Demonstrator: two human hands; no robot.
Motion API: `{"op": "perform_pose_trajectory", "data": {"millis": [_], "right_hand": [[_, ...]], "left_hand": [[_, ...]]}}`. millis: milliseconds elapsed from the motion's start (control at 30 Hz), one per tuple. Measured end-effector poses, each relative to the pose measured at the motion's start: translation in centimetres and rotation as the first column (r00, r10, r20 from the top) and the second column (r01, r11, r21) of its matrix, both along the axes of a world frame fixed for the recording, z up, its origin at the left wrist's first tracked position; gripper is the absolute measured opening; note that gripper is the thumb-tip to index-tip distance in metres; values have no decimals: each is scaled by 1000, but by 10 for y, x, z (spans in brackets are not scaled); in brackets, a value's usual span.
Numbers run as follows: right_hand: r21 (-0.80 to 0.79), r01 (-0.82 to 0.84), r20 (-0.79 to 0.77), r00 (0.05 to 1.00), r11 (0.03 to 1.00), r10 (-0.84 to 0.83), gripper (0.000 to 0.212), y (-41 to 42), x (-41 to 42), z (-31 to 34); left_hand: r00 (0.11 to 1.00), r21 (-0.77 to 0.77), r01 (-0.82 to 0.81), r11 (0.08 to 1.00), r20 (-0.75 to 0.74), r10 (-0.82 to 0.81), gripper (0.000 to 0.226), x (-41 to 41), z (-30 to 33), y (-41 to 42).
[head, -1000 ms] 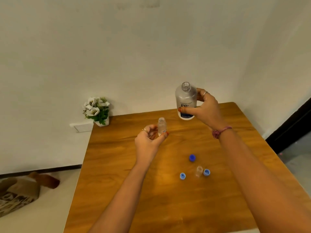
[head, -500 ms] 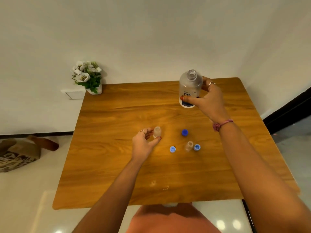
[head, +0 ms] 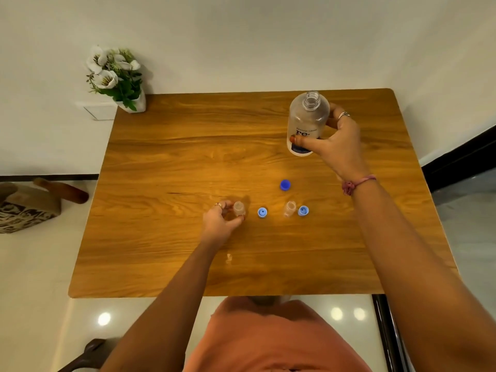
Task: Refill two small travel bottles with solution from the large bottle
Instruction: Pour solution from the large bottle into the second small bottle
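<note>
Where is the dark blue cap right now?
In the head view, the dark blue cap lies loose on the wooden table, right of centre, just beyond the free-standing small bottle and nearer than the large bottle.

A home room: a wooden table [head: 166, 162] against white walls, a potted flower plant [head: 115, 76] far left of the hands, glossy tiled floor [head: 35, 277].

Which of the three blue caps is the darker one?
The dark blue cap, lying alone farther back on the table. The two light blue caps flank the unheld small bottle.
</note>
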State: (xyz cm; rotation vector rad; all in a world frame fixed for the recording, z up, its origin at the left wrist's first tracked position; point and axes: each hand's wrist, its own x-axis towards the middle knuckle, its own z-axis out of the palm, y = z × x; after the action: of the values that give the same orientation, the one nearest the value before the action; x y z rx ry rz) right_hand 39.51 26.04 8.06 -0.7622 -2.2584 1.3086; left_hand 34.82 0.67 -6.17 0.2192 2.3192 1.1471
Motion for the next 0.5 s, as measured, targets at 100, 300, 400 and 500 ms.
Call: {"op": "perform_pose_trajectory", "data": {"millis": [100,300,400,500], "right_hand": [[3,0,0,1000,1000,0,78,4,0,-1],[13,-5,1,1000,1000,5,78,9,1,-2],[17,-5,5,1000,1000,5,78,11,3,-4],[5,-13,7,1000,1000,13,79,12,6,-6]], "left_hand": [[1000,-32,19,999,-20,-19,37,2,-5,0],[998,-23,39,999,-44,-40,30,4,-8,-2],[997,-44,50,998,-53,-52,35,3,-11,-2],[997,-49,59,997,-48,-61,57,3,-11,-3]]}}
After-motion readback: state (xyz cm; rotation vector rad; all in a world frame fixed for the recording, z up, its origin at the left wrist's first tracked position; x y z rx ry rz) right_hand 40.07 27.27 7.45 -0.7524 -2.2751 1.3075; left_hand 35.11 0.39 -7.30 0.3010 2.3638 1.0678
